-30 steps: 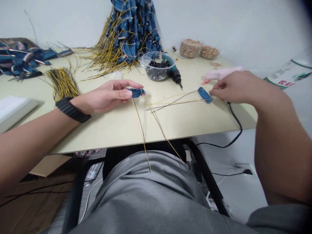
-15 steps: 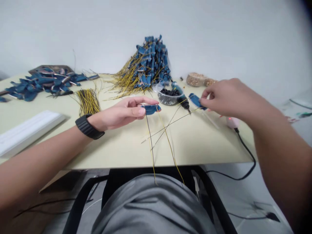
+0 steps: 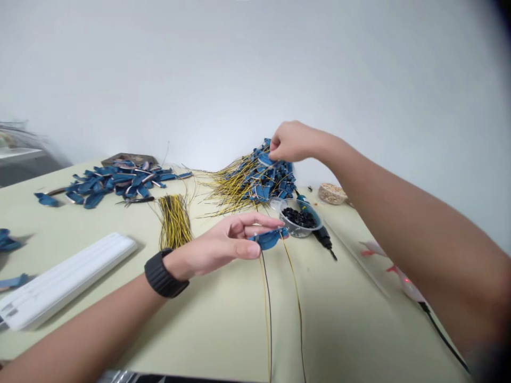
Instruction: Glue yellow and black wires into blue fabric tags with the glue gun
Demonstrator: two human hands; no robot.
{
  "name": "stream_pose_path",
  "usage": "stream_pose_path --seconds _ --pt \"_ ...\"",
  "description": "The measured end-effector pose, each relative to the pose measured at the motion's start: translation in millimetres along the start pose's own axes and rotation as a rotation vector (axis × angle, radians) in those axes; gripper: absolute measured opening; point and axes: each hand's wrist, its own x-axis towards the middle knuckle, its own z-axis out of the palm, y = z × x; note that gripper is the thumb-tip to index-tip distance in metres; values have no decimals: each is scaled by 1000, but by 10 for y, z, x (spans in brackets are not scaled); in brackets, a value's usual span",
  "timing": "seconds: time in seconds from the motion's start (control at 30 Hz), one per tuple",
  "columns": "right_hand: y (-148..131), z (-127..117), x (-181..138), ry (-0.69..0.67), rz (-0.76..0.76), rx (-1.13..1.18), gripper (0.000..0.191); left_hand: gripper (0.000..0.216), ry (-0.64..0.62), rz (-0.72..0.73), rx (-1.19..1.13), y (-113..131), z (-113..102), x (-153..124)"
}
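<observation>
Between the thumb and fingers of my left hand (image 3: 229, 242) is a small curved blue piece (image 3: 269, 239), with yellow and black wires (image 3: 299, 306) hanging from both its ends over the table. My right hand (image 3: 293, 141) reaches over the heap of wired blue pieces (image 3: 259, 183) at the back. Its fingers are pinched on another blue piece (image 3: 265, 159), which overlaps the heap in view. Whether that piece rests on the heap I cannot tell. Just past my left fingertips stands a clear round tub (image 3: 300, 230) of small black parts.
Loose blue pieces (image 3: 115, 181) lie at the back left, near a bundle of yellow-black wires (image 3: 174, 221). A long white box (image 3: 72, 282) lies at left. Beside the tub is a black-tipped tool (image 3: 327, 242); a pink device with a red light (image 3: 407, 284) and cable is at right.
My right hand has carried its blue piece from the right side over to the heap. My left hand still holds its piece. The view has shifted, with the table lower in the picture.
</observation>
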Motion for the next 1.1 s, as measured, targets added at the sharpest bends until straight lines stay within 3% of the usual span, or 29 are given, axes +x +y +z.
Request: stream_pose_path --seconds 0.17,0.27,0.33,0.4,0.5,0.57,0.73,0.9,1.1 --pt "316 -93 972 -38 251 -39 17 56 64 -28 -31 -132 -174 2" --pt "412 18 993 81 378 71 22 56 95 -26 -10 -186 -264 18" --pt "397 123 731 228 421 230 25 57 117 -35 15 -195 -317 29" --pt "342 234 336 276 366 331 24 56 136 -46 29 -186 -360 39" --pt "236 420 -310 181 209 544 12 56 152 -59 44 -163 -401 53" --pt "157 571 -702 136 95 642 16 57 166 -85 64 -156 -415 59" --pt "-85 1044 -1459 158 -15 698 15 64 192 -132 135 -201 -432 67" --pt "-204 1434 -1792 179 -138 712 22 68 145 -165 174 -305 -425 81" --pt "-203 1592 -1824 192 -138 700 27 70 135 -235 149 -352 -425 79"
